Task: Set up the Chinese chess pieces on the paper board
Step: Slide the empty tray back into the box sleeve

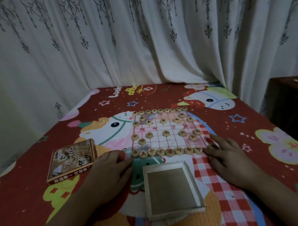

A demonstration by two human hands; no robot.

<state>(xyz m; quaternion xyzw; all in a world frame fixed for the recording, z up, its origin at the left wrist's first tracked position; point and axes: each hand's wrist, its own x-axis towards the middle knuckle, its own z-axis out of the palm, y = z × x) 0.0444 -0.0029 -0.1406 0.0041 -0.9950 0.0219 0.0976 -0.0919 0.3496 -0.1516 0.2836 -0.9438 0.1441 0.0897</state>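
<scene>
Surface: red cartoon-print cloth [44, 170], spread flat, white curtain behind.
Paper board [170, 139]: flat on the cloth, dead ahead, between both hands and slightly beyond them; long axis running away from the body, rows running left to right.
Tray [174, 211]: open, shallow, cardboard, nearest the body, just short of the board's near edge; looks empty of pieces.
Box lid [73, 160]: printed, lying to the left of the board, apart from it, just beyond the left wrist.
Far rows: nine discs along the far edge, two cannons and five soldiers in front, apparently complete.
Near back row [166, 152]: eight wooden discs with red characters, side by side along the near edge; rightmost corner point hidden or unfilled beside the right fingertips, hard to tell.
Left hand [109, 168]: palm down, fingers loosely extended, tips touching the row's left end; nothing seen held.
Right hand [228, 153]: palm down at the board's near right corner, fingers spread and relaxed; whether a disc sits under the fingertips cannot be told.
Deciding relation: open corner lies right of the row, so right hand nearer; a short slide leftward along the row's axis likely finishes the line.
</scene>
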